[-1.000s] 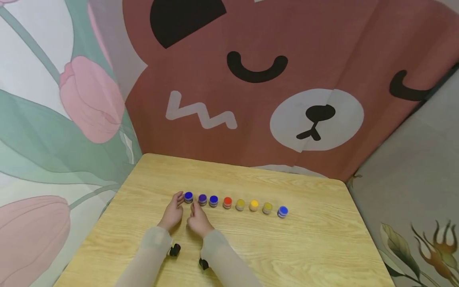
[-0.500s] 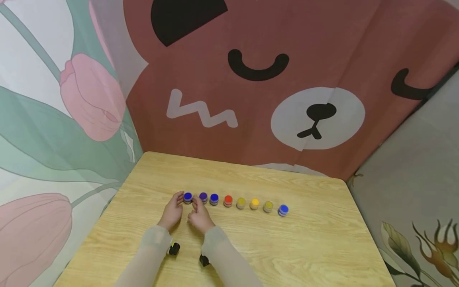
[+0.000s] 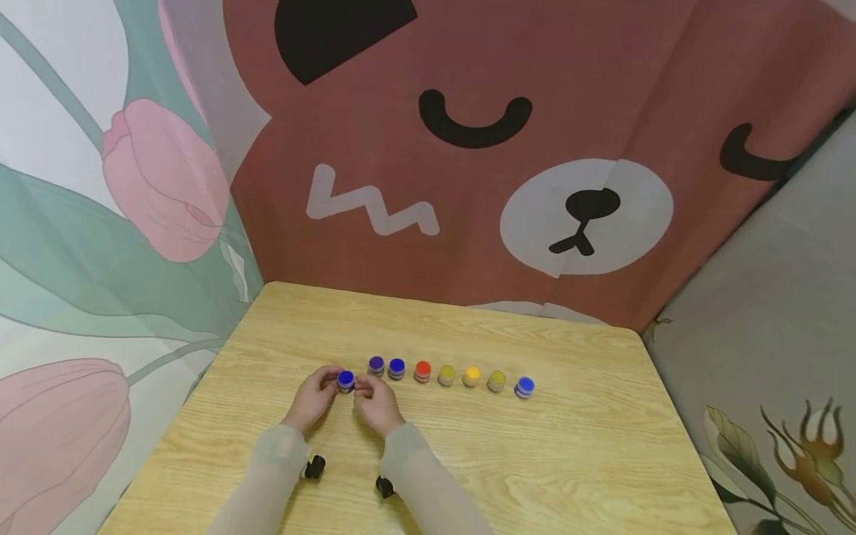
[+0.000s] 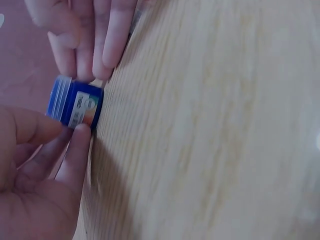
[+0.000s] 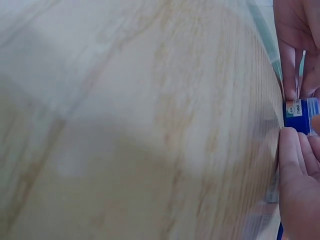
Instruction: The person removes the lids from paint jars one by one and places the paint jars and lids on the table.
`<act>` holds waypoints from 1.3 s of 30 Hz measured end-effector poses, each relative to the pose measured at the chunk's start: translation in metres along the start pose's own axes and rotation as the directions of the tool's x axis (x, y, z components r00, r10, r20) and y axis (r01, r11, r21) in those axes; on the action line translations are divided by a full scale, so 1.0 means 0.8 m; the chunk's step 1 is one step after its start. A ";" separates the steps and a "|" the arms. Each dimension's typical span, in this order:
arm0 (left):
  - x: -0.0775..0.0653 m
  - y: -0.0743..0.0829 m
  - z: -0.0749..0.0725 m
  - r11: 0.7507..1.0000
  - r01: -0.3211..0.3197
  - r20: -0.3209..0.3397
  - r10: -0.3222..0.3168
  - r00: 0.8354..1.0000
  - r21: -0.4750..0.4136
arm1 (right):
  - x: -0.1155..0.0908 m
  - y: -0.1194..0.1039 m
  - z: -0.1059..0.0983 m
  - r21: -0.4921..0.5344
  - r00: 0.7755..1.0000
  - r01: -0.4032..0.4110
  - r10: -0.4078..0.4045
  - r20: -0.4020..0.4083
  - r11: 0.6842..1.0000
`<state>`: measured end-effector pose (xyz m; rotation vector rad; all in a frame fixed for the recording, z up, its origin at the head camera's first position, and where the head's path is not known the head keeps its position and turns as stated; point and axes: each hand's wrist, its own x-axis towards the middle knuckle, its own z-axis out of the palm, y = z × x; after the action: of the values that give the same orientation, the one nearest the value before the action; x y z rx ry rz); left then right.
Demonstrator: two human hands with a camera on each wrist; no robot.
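A small blue paint jar [image 3: 345, 381] with a ribbed see-through lid and a white label stands upright between my two hands. On its left side, my left hand [image 3: 314, 397] touches it with its fingertips, the fingers mostly straight. From the opposite side, my right hand [image 3: 378, 407] reaches in with extended fingers right at the jar wall. In the left wrist view the label of the blue jar [image 4: 80, 107] faces the camera, fingertips at both sides. The right wrist view shows the same jar [image 5: 296, 116] at its right edge, partly hidden by fingers.
Behind and to the right runs a row of similar jars: purple [image 3: 377, 365], dark blue [image 3: 397, 368], red [image 3: 423, 371], several yellowish ones such as the bright yellow jar [image 3: 472, 375], and a lighter blue jar [image 3: 524, 387]. The wooden table [image 3: 568, 461] meets a bear-print curtain [image 3: 374, 267] at the back.
The leftmost blue jar has come out of the row, toward the person and slightly left, between both hands. The right hand has closed in on its right side. The other jars stay in line.
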<state>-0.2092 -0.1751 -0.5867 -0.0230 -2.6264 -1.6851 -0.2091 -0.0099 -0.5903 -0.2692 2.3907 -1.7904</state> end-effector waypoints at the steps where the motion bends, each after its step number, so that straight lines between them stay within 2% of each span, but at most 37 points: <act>1: -0.002 -0.002 -0.002 1.000 -0.004 0.007 0.004 1.000 0.004 | -0.001 0.000 0.000 0.002 1.000 0.001 -0.001 0.000 1.000; 6: -0.009 -0.012 -0.010 0.999 -0.036 0.051 0.034 0.998 0.024 | -0.001 0.004 0.001 -0.008 1.000 0.014 -0.014 -0.004 1.000; 12: -0.016 -0.019 -0.018 0.998 -0.056 0.088 0.058 0.994 -0.033 | -0.005 0.008 0.004 -0.012 0.999 0.050 -0.050 -0.020 0.999; 19: -0.025 -0.020 -0.020 0.991 -0.015 0.143 0.035 0.989 -0.137 | -0.014 0.008 0.009 0.043 0.997 0.054 -0.052 -0.054 0.998; 24: -0.031 -0.022 -0.020 0.988 -0.013 0.180 0.041 0.983 -0.155 | -0.016 0.012 0.012 0.039 0.995 0.063 -0.060 -0.083 0.997; 28: -0.034 -0.024 -0.021 0.990 -0.039 0.189 0.064 0.980 -0.134 | -0.018 0.013 0.014 0.040 0.995 0.070 -0.067 -0.076 0.997; 35: -0.038 -0.028 -0.018 0.993 0.000 0.193 0.023 0.981 -0.118 | -0.020 0.023 0.012 0.003 0.988 0.141 -0.140 -0.069 0.990; 39: -0.041 -0.026 -0.017 0.996 -0.019 0.193 0.037 0.980 -0.090 | -0.021 0.024 0.010 0.031 0.992 0.118 -0.116 -0.058 0.993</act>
<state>-0.1770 -0.1963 -0.6009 -0.2378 -2.6679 -1.8776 -0.1919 -0.0082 -0.6109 -0.3668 2.4259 -1.9115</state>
